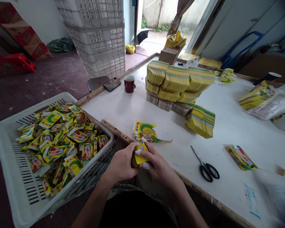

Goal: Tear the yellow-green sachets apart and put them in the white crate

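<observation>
Between both hands, just off the table's front edge, is a small yellow carton (142, 148). My left hand (123, 163) is closed around its left side. My right hand (158, 161) grips it from the right, with white wraps on several fingertips. Fingers cover much of the carton, so its full shape is hidden. Just beyond the hands, a small pile of flat yellow cartons (146, 129) lies on the white table (123, 109). To the left, a white plastic basket (8, 158) holds many yellow cartons with colourful printing.
Bundled stacks of flat cartons (175, 79) stand mid-table, with another bundle (201, 120) in front. Black-handled scissors (205, 167) and a printed packet (241, 156) lie at right. A maroon mug (129, 85) and a phone (112, 84) sit near the left edge. White crates (97, 34) are stacked behind.
</observation>
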`<state>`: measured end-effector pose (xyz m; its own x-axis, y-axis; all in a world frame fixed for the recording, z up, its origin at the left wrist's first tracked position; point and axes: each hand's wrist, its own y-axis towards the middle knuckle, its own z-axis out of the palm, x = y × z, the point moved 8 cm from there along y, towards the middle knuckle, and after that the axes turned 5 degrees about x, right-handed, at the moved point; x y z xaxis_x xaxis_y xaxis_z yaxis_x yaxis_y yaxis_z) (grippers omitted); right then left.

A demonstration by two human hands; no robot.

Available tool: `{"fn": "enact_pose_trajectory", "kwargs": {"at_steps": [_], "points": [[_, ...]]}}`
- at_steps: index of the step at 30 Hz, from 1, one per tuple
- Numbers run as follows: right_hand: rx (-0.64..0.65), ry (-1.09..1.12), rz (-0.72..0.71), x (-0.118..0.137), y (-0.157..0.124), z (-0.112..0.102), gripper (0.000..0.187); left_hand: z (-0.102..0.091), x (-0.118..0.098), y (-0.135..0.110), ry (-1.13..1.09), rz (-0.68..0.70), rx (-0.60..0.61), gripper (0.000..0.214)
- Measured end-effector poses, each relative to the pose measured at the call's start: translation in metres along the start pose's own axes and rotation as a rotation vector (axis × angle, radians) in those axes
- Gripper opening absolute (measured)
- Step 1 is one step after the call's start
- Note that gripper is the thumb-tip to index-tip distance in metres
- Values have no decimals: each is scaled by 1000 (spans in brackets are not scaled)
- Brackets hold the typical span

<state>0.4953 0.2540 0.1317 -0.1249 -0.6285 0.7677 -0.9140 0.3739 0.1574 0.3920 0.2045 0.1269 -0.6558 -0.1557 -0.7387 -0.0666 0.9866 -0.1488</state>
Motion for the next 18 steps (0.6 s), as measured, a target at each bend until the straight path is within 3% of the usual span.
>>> {"fn": "enact_pose_trajectory", "kwargs": {"at_steps": [4,10,13,18], "points": [[-41,-23,-9,2,-2,-2,32,-2,-5,1,45,24,56,45],[62,70,-49,12,-3,-14,14,4,-5,-2,-1,74,156,60],[68,74,-39,14,-5,-12,22,1,-7,-1,18,75,141,55],[-48,87,50,10,-8,2,53,-3,-7,0,40,45,73,52]]}}
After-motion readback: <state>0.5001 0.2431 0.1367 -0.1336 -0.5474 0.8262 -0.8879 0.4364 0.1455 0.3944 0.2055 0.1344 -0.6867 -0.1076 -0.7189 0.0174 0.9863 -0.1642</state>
